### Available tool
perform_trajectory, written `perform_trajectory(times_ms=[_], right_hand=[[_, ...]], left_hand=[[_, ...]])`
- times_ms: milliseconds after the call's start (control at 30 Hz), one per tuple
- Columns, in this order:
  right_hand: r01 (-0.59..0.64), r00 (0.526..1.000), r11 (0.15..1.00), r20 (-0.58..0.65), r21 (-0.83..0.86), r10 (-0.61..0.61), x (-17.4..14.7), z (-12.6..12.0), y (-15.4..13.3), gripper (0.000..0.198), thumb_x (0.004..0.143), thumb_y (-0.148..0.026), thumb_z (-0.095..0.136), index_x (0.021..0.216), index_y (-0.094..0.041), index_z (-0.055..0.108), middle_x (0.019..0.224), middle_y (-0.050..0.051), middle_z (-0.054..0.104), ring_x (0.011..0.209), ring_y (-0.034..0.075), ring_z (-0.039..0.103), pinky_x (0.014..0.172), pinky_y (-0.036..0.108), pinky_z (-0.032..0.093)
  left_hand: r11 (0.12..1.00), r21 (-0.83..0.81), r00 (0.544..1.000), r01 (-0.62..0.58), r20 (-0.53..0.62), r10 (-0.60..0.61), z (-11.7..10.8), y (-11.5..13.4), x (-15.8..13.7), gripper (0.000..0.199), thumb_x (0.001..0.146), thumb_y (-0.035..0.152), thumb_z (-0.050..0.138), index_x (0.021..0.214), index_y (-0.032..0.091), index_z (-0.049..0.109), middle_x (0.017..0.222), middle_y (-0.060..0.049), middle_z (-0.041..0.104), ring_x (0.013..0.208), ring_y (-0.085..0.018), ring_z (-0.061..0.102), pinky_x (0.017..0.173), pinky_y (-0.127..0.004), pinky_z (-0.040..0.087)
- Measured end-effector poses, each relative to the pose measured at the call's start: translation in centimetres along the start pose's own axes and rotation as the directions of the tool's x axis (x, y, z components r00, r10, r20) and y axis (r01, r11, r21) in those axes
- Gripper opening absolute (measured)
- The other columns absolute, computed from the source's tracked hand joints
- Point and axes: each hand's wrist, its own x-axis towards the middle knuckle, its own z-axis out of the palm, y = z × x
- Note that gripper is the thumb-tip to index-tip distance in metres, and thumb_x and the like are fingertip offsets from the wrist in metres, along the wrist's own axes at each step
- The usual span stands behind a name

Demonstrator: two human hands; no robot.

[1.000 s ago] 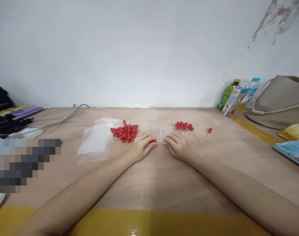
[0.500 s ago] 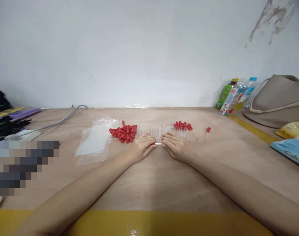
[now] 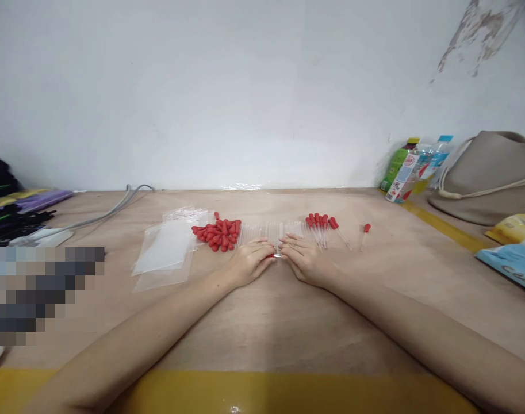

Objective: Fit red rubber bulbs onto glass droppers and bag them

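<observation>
My left hand (image 3: 249, 261) is closed on a red rubber bulb, of which only a bit shows at the fingertips. Opposite it, my right hand (image 3: 307, 261) pinches a clear glass dropper tube (image 3: 278, 255) that lies sideways between the hands. The tube's end meets the bulb at my left fingers; how deep it sits is hidden. Just behind the hands lies a row of loose clear tubes (image 3: 274, 230). A heap of red rubber bulbs (image 3: 219, 233) is left of them. On the right lie several red-topped droppers (image 3: 317, 221), with a single dropper (image 3: 366, 230) farther out.
Clear zip bags (image 3: 165, 247) lie left of the bulbs. A grey cable (image 3: 111, 210) runs along the left. Bottles (image 3: 402, 169), a grey-brown hat-like item (image 3: 490, 172) and a blue packet (image 3: 510, 267) stand or lie at right. Yellow tape (image 3: 245, 391) crosses the front edge.
My two hands have come slightly closer together, so less of the tube shows between them. The fingers are a little more curled. The heap and the droppers at right stay put.
</observation>
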Motion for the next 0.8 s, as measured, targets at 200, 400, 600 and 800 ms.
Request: perform_trajectory(times_ms=[200,400,600,800], right_hand=[[-0.006,0.997,0.995,0.08,-0.097,0.014,0.4,-0.3,-0.3,0.019,0.085,-0.014,0.043,0.09,-0.014,0.061,0.098,0.009,0.065,0.103,0.021,0.053,0.091,0.04,0.04],[-0.32,0.913,0.861,0.113,-0.395,0.391,1.2,-3.5,2.0,0.021,0.082,-0.022,0.046,0.074,-0.017,0.065,0.082,0.011,0.062,0.081,0.023,0.053,0.069,0.036,0.037],[-0.774,0.415,0.357,0.008,-0.523,0.91,-1.6,-7.4,8.7,0.026,0.077,-0.027,0.047,0.073,-0.013,0.068,0.071,0.014,0.064,0.071,0.025,0.059,0.056,0.03,0.036],[-0.823,0.154,0.22,0.166,-0.524,0.974,-2.8,-7.6,10.0,0.027,0.074,-0.03,0.05,0.073,-0.012,0.069,0.068,0.014,0.066,0.071,0.023,0.062,0.056,0.027,0.039]], left_hand=[[1.0,0.015,1.0,0.001,-0.018,-0.001,0.2,-0.2,-0.1,0.017,0.085,0.02,0.048,0.099,0.017,0.057,0.097,-0.006,0.066,0.093,-0.016,0.061,0.096,-0.037,0.04],[0.971,0.138,0.972,0.196,-0.154,-0.175,0.0,-0.3,-0.3,0.038,0.078,0.03,0.058,0.114,0.016,0.052,0.116,-0.012,0.057,0.116,-0.026,0.045,0.098,-0.044,0.036],[0.957,0.125,0.962,0.261,-0.112,-0.247,-0.1,-0.2,-0.2,0.033,0.079,0.025,0.054,0.111,0.016,0.052,0.109,-0.011,0.056,0.107,-0.024,0.049,0.093,-0.041,0.04],[0.958,0.117,0.963,0.263,-0.086,-0.254,-0.1,-0.1,-0.2,0.027,0.08,0.023,0.051,0.106,0.018,0.053,0.106,-0.009,0.055,0.102,-0.023,0.05,0.088,-0.04,0.043]])
